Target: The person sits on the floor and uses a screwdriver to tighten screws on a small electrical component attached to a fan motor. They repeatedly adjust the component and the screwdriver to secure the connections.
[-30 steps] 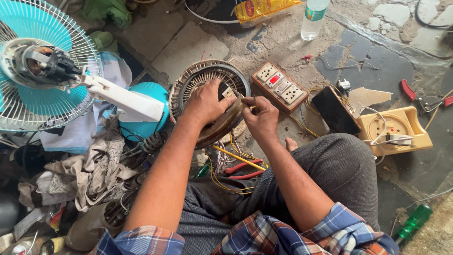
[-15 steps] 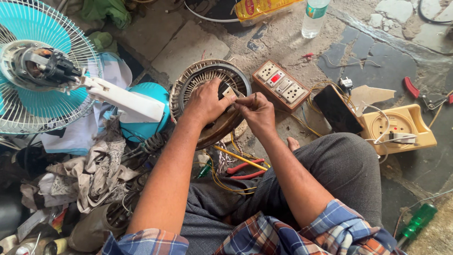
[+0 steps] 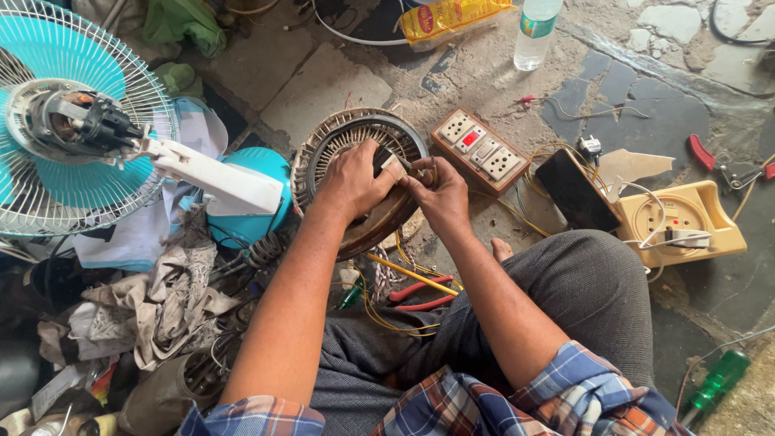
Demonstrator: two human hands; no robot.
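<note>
The biggest thing on this cracked stone floor is the turquoise table fan with its white wire guard [image 3: 56, 137], lying on its side at the person's left, front cover off and the dark motor bared. Beside it is a heap of grey rags and wire scraps [image 3: 153, 311].

The work itself sits right in front of the crossed legs: a round, ribbed metal motor stator with copper-coloured windings [image 3: 339, 145], propped on edge on the floor and leaning toward the person. The left hand [image 3: 355, 182] is spread over its near rim, fingers curled round the ring to steady it. The right hand [image 3: 440, 194] is pinched closed at the ring's right edge, fingertips pressed together on something small and pale there; what it is I cannot make out, perhaps a wire end or a slip of insulation.

As I judge it, the winding job is midway: coils sit in the slots, yet loose yellow wires [image 3: 404, 278] trail under the ring and nothing is reassembled.

Just right of the ring lies a brown wooden switchboard with white sockets and a red switch [image 3: 480, 149], further right a yellow plastic socket box [image 3: 686, 218]. Red-handled pliers [image 3: 420, 295] rest by the knee, untouched, and a green-handled screwdriver [image 3: 714, 387] lies at far right.
</note>
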